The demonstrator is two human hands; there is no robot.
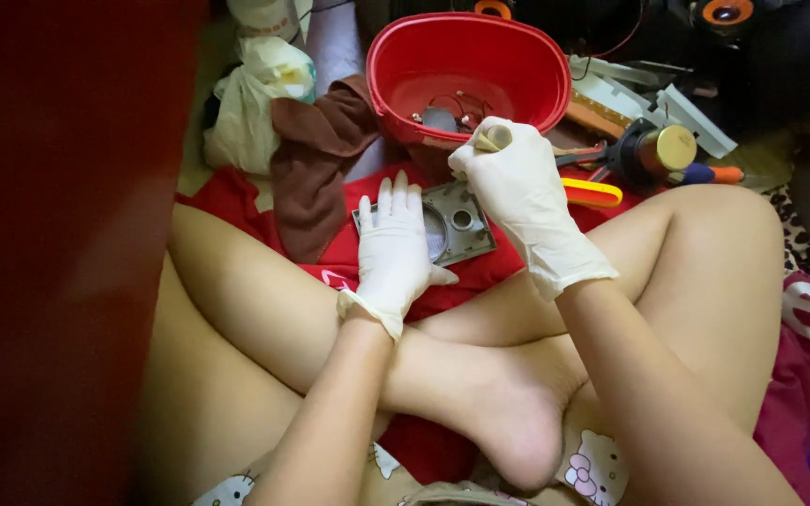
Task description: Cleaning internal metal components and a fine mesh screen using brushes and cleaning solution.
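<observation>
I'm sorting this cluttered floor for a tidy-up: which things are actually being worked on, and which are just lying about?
In use:
- grey metal plate, pinned flat by the left hand
- tan-handled tool, gripped in the right hand

Lying about:
- red basin
- brown cloth
- yellow-handled tool
- white plastic bag
</observation>
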